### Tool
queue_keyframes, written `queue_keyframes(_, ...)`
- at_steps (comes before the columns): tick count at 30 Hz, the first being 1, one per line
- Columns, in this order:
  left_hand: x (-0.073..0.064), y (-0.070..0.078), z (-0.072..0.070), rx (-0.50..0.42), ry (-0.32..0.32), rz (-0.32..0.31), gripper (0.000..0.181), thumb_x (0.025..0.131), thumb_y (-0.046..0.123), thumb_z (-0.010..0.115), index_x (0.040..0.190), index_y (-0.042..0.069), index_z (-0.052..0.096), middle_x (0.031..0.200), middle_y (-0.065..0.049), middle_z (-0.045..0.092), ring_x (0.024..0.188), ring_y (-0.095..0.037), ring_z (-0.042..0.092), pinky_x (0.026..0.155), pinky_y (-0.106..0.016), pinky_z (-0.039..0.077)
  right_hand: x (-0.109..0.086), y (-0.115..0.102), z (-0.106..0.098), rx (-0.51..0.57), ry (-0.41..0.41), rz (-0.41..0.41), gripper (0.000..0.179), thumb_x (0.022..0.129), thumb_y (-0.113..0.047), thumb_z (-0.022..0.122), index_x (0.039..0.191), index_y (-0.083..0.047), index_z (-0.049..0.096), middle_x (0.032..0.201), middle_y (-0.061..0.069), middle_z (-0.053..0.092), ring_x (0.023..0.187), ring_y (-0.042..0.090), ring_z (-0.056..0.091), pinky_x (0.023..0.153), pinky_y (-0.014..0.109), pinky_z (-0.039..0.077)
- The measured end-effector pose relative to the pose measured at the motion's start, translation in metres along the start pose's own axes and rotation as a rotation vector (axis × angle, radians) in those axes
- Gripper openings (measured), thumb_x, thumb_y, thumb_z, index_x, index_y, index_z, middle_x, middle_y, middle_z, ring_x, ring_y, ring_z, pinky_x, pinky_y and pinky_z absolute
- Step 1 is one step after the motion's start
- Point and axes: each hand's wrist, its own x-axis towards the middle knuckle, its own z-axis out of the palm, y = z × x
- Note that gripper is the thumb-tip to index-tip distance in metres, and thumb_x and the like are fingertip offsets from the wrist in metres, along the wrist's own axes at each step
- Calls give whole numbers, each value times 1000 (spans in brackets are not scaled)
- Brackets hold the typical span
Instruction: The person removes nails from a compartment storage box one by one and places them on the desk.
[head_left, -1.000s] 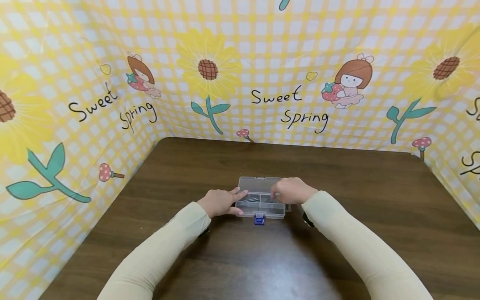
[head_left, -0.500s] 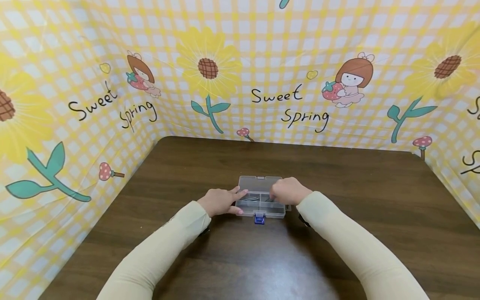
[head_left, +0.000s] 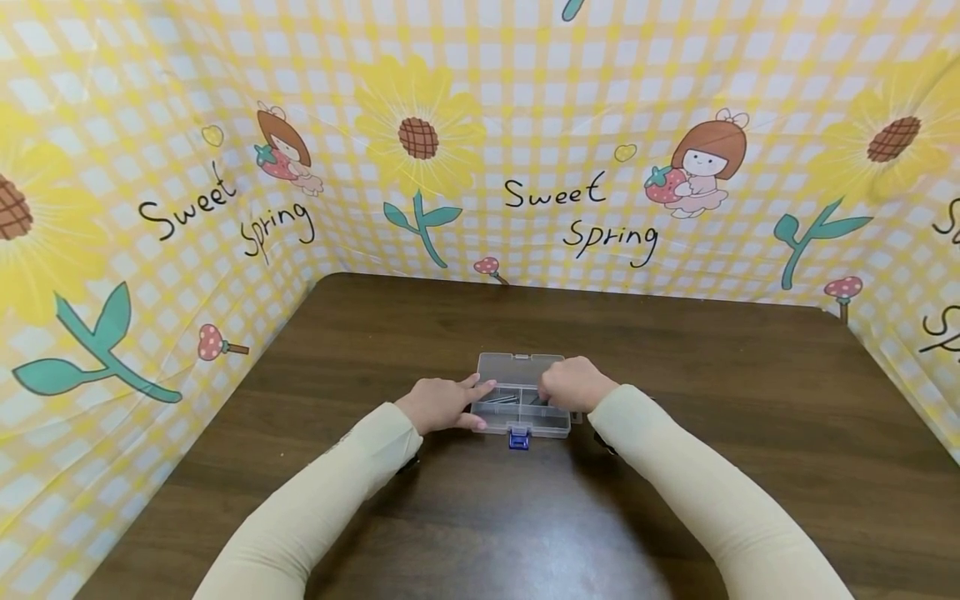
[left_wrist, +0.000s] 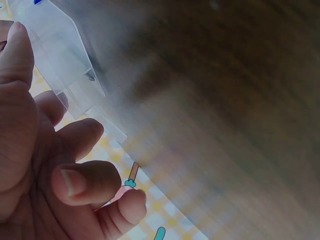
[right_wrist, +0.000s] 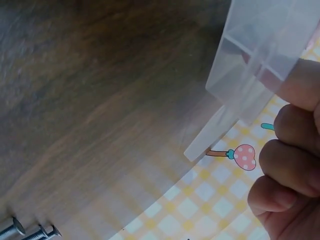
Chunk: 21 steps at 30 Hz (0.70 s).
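A clear plastic compartment box (head_left: 543, 423) stands on the table with its lid (head_left: 510, 368) raised at the back and a blue latch (head_left: 519, 439) hanging at the front. Several metal screws (head_left: 504, 399) lie in its back left compartment. My left hand (head_left: 442, 403) holds the box's left end, thumb at the front corner and index finger over the rim. My right hand (head_left: 576, 383) reaches down into the back right compartment with curled fingers. In the right wrist view its index finger (right_wrist: 300, 85) goes behind the box wall. I cannot tell whether its fingertips pinch a screw.
Several loose screws (right_wrist: 37, 233) lie on the table right of the box, mostly behind the right sleeve (head_left: 667, 450) in the head view. The brown wooden table (head_left: 420, 517) meets a yellow checked cloth (head_left: 555, 108) at its back and sides.
My right hand has shifted slightly left and lower into the back right compartment. My left hand and the box have stayed in place.
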Motion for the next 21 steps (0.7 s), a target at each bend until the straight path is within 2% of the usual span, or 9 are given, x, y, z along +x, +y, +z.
queue_keyframes(4, 1, 0, 0, -4, -5, -4, 75, 85, 58, 56, 150, 29, 34, 151, -3, 36, 63, -18, 52, 45, -28, 25, 1, 1, 1, -36, 38, -30, 22, 83, -5, 70, 65, -16, 69, 66, -4, 64, 56, 10, 51, 55, 30, 48)
queue_keyframes(8, 1, 0, -1, -5, -7, -9, 75, 84, 58, 56, 150, 29, 34, 151, -2, 36, 66, -19, 54, 45, -28, 26, 2, 0, 1, -65, 57, -45, 24, 82, -5, 70, 62, -17, 66, 62, -6, 61, 53, 10, 49, 53, 29, 47)
queue_keyframes(14, 0, 0, -2, 3, -5, -10, 75, 84, 58, 56, 150, 29, 34, 152, -2, 35, 68, -20, 55, 45, -28, 28, 2, 0, 3, -33, 27, -30, 34, 84, 2, 62, 57, -17, 54, 57, -7, 47, 52, 10, 34, 51, 28, 40)
queue_keyframes(21, 0, -1, 0, 1, -10, -8, 75, 84, 58, 56, 150, 29, 34, 152, -1, 35, 82, -22, 61, 46, -28, 31, 1, 0, 2, -4, -3, -20, 30, 84, 3, 61, 61, -16, 59, 61, -6, 55, 54, 9, 42, 54, 28, 45)
